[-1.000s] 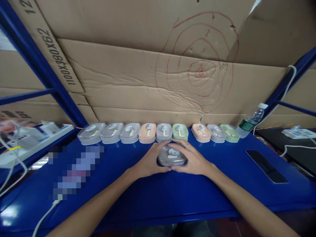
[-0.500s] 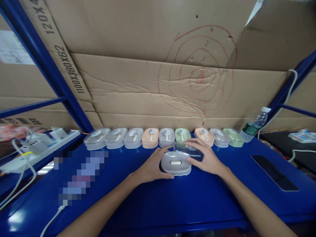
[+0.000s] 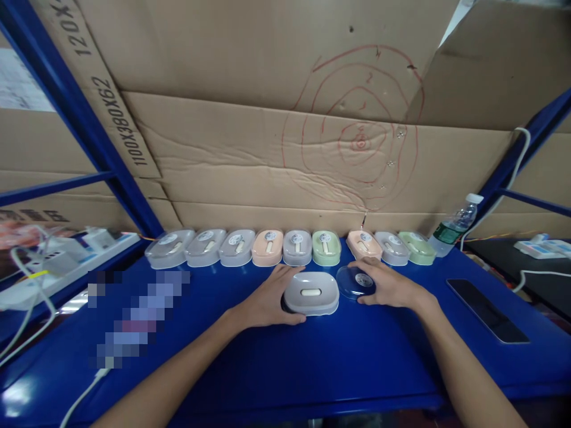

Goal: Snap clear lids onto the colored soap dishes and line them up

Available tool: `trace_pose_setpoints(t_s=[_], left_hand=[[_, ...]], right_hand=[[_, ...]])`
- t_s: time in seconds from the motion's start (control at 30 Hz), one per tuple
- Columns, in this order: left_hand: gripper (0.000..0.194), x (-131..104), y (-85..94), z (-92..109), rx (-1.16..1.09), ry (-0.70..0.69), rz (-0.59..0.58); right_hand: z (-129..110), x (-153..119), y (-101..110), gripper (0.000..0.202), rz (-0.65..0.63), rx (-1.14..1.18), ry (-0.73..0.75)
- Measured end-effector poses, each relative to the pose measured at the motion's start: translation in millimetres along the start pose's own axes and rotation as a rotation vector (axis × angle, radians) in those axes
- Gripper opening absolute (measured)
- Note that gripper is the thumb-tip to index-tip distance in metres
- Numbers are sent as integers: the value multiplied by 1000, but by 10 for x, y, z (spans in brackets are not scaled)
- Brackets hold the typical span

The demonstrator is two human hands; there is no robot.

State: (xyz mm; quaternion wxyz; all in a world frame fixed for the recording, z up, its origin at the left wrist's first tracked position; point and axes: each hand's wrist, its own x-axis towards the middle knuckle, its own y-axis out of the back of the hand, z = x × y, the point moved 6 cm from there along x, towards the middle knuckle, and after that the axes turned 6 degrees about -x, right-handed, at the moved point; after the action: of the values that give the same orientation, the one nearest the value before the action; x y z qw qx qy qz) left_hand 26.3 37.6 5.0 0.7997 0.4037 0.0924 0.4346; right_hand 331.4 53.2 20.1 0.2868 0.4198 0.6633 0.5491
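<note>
A grey oval-cornered box (image 3: 319,284) with a white bar in a recess on its top sits on the blue table. Wrapped round its left side is my left hand (image 3: 267,300), thumb in front and fingers behind. Just to the right, my right hand (image 3: 388,284) grips a clear plastic lid (image 3: 350,284) bearing a round white sticker. The lid is apart from the box and low over the table; whether it touches the surface I cannot tell.
Along the cardboard back wall runs a row of several lidded boxes (image 3: 238,248) in grey, peach and green. A water bottle (image 3: 457,226) stands at its right end. A phone (image 3: 488,309) lies at right, a power strip (image 3: 102,252) at left, with a pixelated thing nearer me.
My right hand has taken the clear lid off to the right, away from the top of the grey box. My left hand keeps its hold on the box.
</note>
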Motion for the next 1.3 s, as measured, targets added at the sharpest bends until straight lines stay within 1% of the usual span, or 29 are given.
trace_pose_setpoints(t_s=[0.03, 0.1, 0.17, 0.2, 0.27, 0.33, 0.37, 0.43, 0.5, 0.57, 0.67, 0.77, 0.93, 1.13, 1.3], left_hand=[[112, -1, 0, 8, 1, -6, 0], [110, 1, -3, 24, 2, -14, 2], [108, 7, -12, 39, 1, -18, 2], [107, 10, -21, 48, -1, -23, 2], [107, 16, -41, 68, -7, -39, 3], [105, 19, -59, 86, -11, -61, 10], [105, 19, -67, 91, -11, -70, 13], [106, 19, -82, 85, -6, -71, 15], [108, 17, -92, 68, -10, -60, 10], [110, 15, -94, 53, -28, -46, 7], [113, 13, -79, 28, -69, -10, 24], [119, 11, -66, -15, -121, 41, 43], [121, 2, -63, -46, -145, 44, 61], [130, 9, -37, -67, -158, 40, 95], [134, 33, -35, -62, -153, 12, 63]], right_hand=[[-33, 5, 27, 86, 25, -10, 2], [-168, 14, 106, 83, 116, -5, 36], [-390, 26, 154, 78, 220, 38, 109], [-523, 34, 143, 78, 257, 67, 156], [-786, 61, 36, 86, 275, 106, 245], [-1002, 95, -135, 95, 253, 90, 321], [-1080, 112, -222, 95, 238, 72, 351], [-1164, 141, -359, 89, 222, 33, 388], [-1175, 164, -426, 80, 226, 12, 401], [-1152, 176, -440, 74, 241, 16, 407], [-1115, 186, -429, 69, 257, 45, 412], [-1099, 200, -421, 67, 258, 89, 407], [-1077, 237, -402, 61, 275, 184, 366], [-975, 275, -305, 51, 345, 341, 279], [-814, 254, -120, 42, 497, 445, 235]])
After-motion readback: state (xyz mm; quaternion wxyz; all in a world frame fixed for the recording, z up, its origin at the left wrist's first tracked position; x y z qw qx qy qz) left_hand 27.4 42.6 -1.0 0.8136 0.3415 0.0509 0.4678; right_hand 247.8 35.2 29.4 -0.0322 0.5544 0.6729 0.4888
